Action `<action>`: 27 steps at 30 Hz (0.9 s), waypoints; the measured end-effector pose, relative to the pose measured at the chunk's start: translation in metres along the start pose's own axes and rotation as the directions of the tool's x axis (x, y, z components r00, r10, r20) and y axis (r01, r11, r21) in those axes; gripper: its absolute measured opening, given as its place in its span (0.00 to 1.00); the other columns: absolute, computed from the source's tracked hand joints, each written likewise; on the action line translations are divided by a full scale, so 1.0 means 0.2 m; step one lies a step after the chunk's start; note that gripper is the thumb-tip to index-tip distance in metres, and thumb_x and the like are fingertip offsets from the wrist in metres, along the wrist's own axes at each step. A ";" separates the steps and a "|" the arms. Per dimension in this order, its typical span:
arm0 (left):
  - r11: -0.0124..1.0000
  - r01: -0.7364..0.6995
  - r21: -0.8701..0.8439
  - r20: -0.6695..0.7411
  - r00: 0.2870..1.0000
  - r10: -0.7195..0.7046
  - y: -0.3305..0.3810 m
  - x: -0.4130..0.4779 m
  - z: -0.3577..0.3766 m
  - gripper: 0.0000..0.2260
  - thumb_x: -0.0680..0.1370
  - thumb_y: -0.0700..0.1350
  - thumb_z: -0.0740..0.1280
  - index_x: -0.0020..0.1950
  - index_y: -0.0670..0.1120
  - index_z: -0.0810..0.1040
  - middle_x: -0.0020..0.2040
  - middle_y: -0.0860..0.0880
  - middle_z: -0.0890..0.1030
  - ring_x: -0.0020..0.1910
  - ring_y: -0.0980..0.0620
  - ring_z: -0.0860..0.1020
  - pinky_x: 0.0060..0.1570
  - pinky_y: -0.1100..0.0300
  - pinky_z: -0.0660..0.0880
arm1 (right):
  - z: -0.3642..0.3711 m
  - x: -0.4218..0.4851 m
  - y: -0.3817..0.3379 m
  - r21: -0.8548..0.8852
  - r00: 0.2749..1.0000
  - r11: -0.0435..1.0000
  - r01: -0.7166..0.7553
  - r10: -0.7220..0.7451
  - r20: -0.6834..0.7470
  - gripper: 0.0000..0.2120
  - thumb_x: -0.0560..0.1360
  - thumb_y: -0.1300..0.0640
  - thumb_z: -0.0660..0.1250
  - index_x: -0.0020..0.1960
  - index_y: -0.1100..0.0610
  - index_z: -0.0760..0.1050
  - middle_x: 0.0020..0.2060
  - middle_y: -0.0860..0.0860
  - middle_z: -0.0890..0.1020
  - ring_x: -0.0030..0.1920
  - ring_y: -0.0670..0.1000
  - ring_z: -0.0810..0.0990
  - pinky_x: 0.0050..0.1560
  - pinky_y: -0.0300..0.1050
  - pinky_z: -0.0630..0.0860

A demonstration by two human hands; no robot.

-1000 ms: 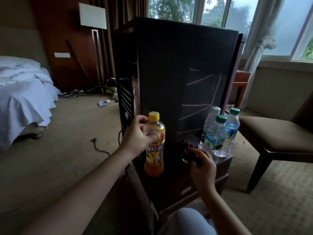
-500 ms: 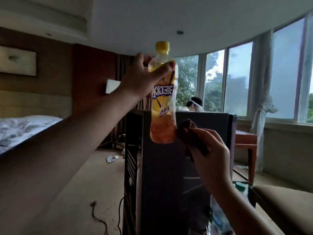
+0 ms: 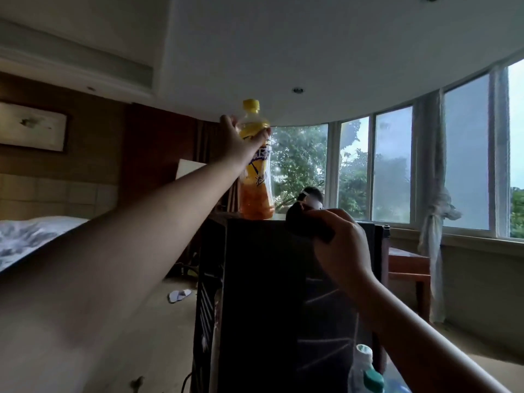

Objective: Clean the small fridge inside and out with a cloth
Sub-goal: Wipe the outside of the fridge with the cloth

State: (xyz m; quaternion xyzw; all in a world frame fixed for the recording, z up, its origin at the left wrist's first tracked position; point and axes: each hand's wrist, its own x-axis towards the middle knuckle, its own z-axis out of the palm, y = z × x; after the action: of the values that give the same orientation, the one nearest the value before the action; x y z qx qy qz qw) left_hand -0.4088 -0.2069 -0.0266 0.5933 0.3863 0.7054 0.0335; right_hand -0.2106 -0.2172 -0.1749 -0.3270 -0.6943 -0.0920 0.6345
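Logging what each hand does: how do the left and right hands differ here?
The left hand grips the yellow-capped bottle near its neck; the right hand clutches a dark cloth. The left is higher and farther than the right. Both are curled round something, near the top of the fridge.

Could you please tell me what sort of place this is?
Most likely a hotel room: a bed with rumpled white bedding on the left, a framed picture above it, and the small fridge in front of a curved row of windows with a tied-back curtain.
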 end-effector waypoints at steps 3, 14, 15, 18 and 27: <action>0.979 0.027 0.200 0.149 0.987 -0.058 -0.09 -0.07 0.06 0.45 0.65 0.57 0.77 0.72 0.43 0.56 0.67 0.40 0.71 0.64 0.41 0.73 0.62 0.46 0.72 | -0.01 -0.01 0.02 -0.011 0.999 0.999 -0.037 0.037 -0.004 0.22 0.66 0.67 0.71 0.53 0.45 0.83 0.49 0.45 0.82 0.46 0.51 0.81 0.45 0.45 0.76; 0.881 0.236 0.409 0.286 0.884 -0.369 -0.28 -0.28 0.00 0.33 0.71 0.63 0.70 0.68 0.44 0.71 0.63 0.46 0.76 0.58 0.47 0.73 0.52 0.59 0.66 | 0.02 -0.04 0.01 -0.023 0.997 0.997 -0.072 0.072 0.001 0.21 0.65 0.68 0.71 0.52 0.47 0.84 0.46 0.44 0.81 0.43 0.46 0.78 0.44 0.39 0.70; 0.864 0.252 0.435 0.257 0.885 -0.388 -0.28 -0.28 0.00 0.34 0.71 0.64 0.69 0.68 0.43 0.71 0.63 0.45 0.75 0.60 0.46 0.73 0.51 0.59 0.65 | 0.02 -0.04 0.01 -0.030 0.997 0.997 -0.077 0.077 0.005 0.22 0.65 0.68 0.70 0.52 0.47 0.84 0.46 0.44 0.81 0.44 0.47 0.78 0.44 0.39 0.70; 0.825 0.288 0.487 0.192 0.886 -0.423 -0.25 -0.29 0.01 0.36 0.73 0.65 0.66 0.70 0.41 0.68 0.66 0.43 0.73 0.64 0.43 0.72 0.53 0.58 0.66 | -0.03 -0.06 0.04 -0.059 0.996 0.995 -0.085 0.084 -0.014 0.21 0.65 0.67 0.70 0.52 0.46 0.84 0.48 0.44 0.82 0.46 0.48 0.80 0.45 0.38 0.70; 0.951 -0.206 0.233 -0.048 0.974 0.222 -0.15 -0.95 0.23 0.21 0.73 0.43 0.65 0.65 0.38 0.70 0.61 0.42 0.74 0.61 0.46 0.72 0.62 0.58 0.67 | -0.35 -0.34 0.26 -0.266 0.974 0.940 -0.213 0.226 0.022 0.19 0.66 0.65 0.70 0.54 0.48 0.83 0.49 0.51 0.83 0.49 0.52 0.80 0.46 0.40 0.72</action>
State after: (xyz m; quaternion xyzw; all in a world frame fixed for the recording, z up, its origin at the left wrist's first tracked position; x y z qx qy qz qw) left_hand -0.3258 -0.2601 -0.1983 0.6051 0.3985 0.6778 -0.1254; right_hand -0.1242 -0.2385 -0.2413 -0.4855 -0.6516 -0.1030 0.5737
